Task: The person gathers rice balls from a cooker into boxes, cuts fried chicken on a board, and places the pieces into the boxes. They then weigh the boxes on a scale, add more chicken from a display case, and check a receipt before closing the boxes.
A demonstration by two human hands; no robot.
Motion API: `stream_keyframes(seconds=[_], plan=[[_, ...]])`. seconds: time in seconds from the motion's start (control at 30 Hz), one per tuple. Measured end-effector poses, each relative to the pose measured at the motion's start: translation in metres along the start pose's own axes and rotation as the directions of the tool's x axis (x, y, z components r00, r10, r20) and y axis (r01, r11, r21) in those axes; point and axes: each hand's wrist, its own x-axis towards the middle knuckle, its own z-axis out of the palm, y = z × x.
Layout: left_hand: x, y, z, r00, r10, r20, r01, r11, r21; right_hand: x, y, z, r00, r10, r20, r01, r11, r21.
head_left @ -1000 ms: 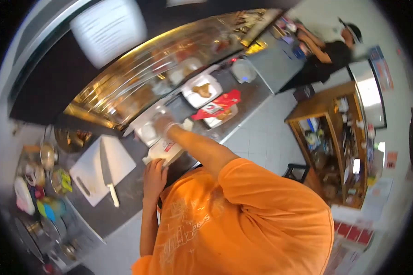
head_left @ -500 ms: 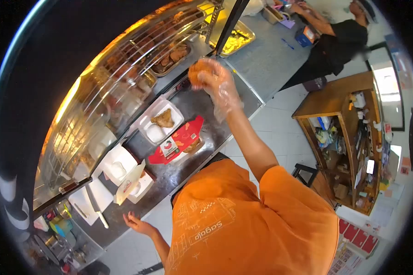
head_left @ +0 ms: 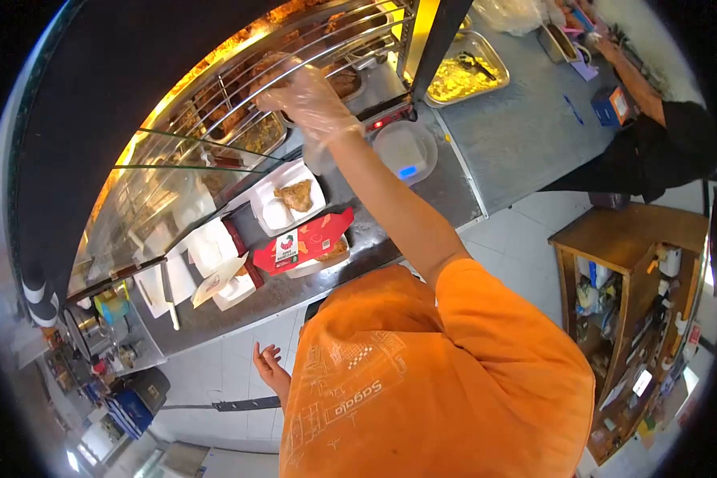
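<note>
My right hand (head_left: 299, 99), in a clear plastic glove, reaches into the glass warming cabinet (head_left: 215, 166). Its fingers are curled round a browned piece of fried chicken (head_left: 272, 67), partly hidden behind the wire rack. Beside my orange shirt, my left hand (head_left: 271, 366) hangs bare and holds nothing, its fingers apart. On the counter below the cabinet, an open white box (head_left: 261, 209) holds a chicken piece (head_left: 296, 195) and a mound of rice (head_left: 277, 213). A red-lidded box (head_left: 307, 241) with chicken partly covered lies in front of it.
Another open box (head_left: 213, 285) stands to the left, near a knife (head_left: 170, 299) on a white board. Right of my forearm is a round clear container (head_left: 414, 143) by a blue display. A tray of yellow food (head_left: 470, 72) and a person in black (head_left: 669, 147) are farther right.
My right hand has moved left from over the counter into the cabinet with the fried chicken. The round container has come into view. My left hand sits lower, away from the counter edge.
</note>
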Motion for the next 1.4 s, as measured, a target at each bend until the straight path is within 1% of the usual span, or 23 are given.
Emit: stream_keyframes(seconds=[0.03, 0.07, 0.1, 0.13, 0.2, 0.23, 0.27, 0.33, 0.37, 0.4, 0.43, 0.5, 0.53, 0.57, 0.6, 0.77, 1.0, 1.07, 1.2, 1.27, 1.33, 1.37, 1.4], plan=[[-0.006, 0.002, 0.003, 1.0, -0.016, -0.011, 0.016, 0.999, 0.028, 0.012, 0.013, 0.006, 0.991, -0.108, -0.079, 0.077, 0.942, -0.327], [-0.011, 0.003, 0.006, 1.0, -0.018, -0.025, 0.019, 0.999, 0.033, 0.016, 0.014, 0.012, 0.964, -0.235, -0.12, 0.111, 0.775, -0.623], [-0.015, 0.002, 0.009, 0.999, -0.034, -0.017, 0.034, 0.999, 0.013, 0.014, -0.001, 0.019, 0.984, -0.153, -0.096, 0.063, 0.789, -0.611], [-0.019, -0.001, 0.009, 0.999, -0.049, -0.006, 0.049, 0.999, -0.005, 0.022, 0.015, 0.017, 0.984, -0.146, -0.099, 0.057, 0.795, -0.604], [-0.02, -0.006, 0.009, 0.999, -0.027, 0.02, 0.027, 1.0, -0.015, 0.048, 0.062, 0.009, 0.876, -0.453, 0.166, 0.359, 0.382, -0.852], [-0.022, 0.001, 0.012, 0.999, -0.013, 0.03, 0.013, 1.0, 0.006, 0.041, 0.068, 0.004, 0.771, -0.617, 0.155, 0.379, 0.249, -0.891], [-0.023, 0.006, 0.013, 0.999, -0.001, 0.04, 0.0, 1.0, 0.026, 0.036, 0.055, -0.003, 0.771, -0.618, 0.155, 0.379, 0.25, -0.891], [-0.025, 0.011, 0.012, 1.0, -0.005, 0.01, 0.005, 1.0, 0.018, 0.027, 0.02, -0.021, 0.796, -0.569, 0.208, 0.312, 0.092, -0.945], [-0.025, 0.012, 0.012, 1.0, -0.011, -0.021, 0.011, 1.0, 0.012, 0.029, 0.02, -0.026, 0.663, -0.722, 0.197, 0.319, 0.034, -0.947], [-0.025, 0.012, 0.013, 1.0, -0.017, -0.024, 0.017, 1.0, 0.009, 0.031, 0.018, -0.038, 0.666, -0.719, 0.201, 0.323, 0.034, -0.946], [-0.026, 0.011, 0.012, 0.999, -0.021, -0.031, 0.021, 1.0, 0.003, 0.031, 0.015, -0.054, 0.744, -0.613, 0.267, 0.252, -0.113, -0.961], [-0.025, 0.007, 0.008, 0.999, -0.035, -0.028, 0.034, 0.999, -0.011, 0.03, -0.004, -0.056, 0.848, -0.511, 0.137, 0.114, -0.075, -0.991], [-0.023, 0.003, 0.007, 0.999, -0.039, -0.027, 0.039, 0.999, -0.007, 0.029, -0.029, -0.057, 0.992, -0.129, -0.002, 0.01, 0.092, -0.996], [-0.021, 0.0, 0.005, 1.0, -0.015, -0.002, 0.015, 1.0, -0.002, 0.034, -0.015, -0.064, 0.936, -0.314, 0.159, 0.115, -0.153, -0.981], [-0.02, -0.003, 0.002, 1.0, 0.007, 0.025, -0.007, 1.0, 0.004, 0.04, -0.005, -0.074, 0.925, -0.323, 0.2, 0.129, -0.227, -0.965], [-0.008, 0.019, -0.003, 0.997, 0.068, 0.04, -0.069, 0.997, 0.029, 0.044, -0.026, -0.069, 0.949, -0.225, 0.222, 0.163, -0.254, -0.953], [-0.001, 0.008, -0.016, 0.999, 0.038, 0.013, -0.038, 0.999, 0.014, 0.04, -0.027, -0.059, 0.929, -0.234, 0.287, 0.201, -0.333, -0.921], [0.002, 0.005, -0.019, 1.0, -0.002, -0.001, 0.002, 0.998, -0.062, 0.039, -0.022, -0.056, 0.925, -0.231, 0.301, 0.206, -0.363, -0.909], [0.009, 0.013, -0.019, 1.0, 0.002, -0.014, -0.003, 0.997, -0.081, 0.035, -0.027, -0.042, 0.91, -0.227, 0.348, 0.221, -0.446, -0.867], [0.014, 0.015, -0.021, 1.0, 0.025, -0.018, -0.026, 0.996, -0.086, 0.027, -0.031, -0.03, 0.932, -0.12, 0.342, 0.231, -0.53, -0.816], [0.021, 0.012, -0.022, 1.0, 0.023, -0.013, -0.024, 0.994, -0.103, 0.036, -0.001, -0.031, 0.941, -0.057, 0.334, 0.241, -0.578, -0.78], [0.024, 0.011, -0.025, 1.0, 0.014, -0.007, -0.015, 0.994, -0.112, 0.026, -0.02, -0.019, 0.95, 0.046, 0.309, 0.267, -0.631, -0.728], [0.028, 0.009, -0.026, 1.0, 0.016, -0.006, -0.017, 0.993, -0.115, 0.027, -0.022, -0.017, 0.95, 0.044, 0.31, 0.266, -0.633, -0.727]])
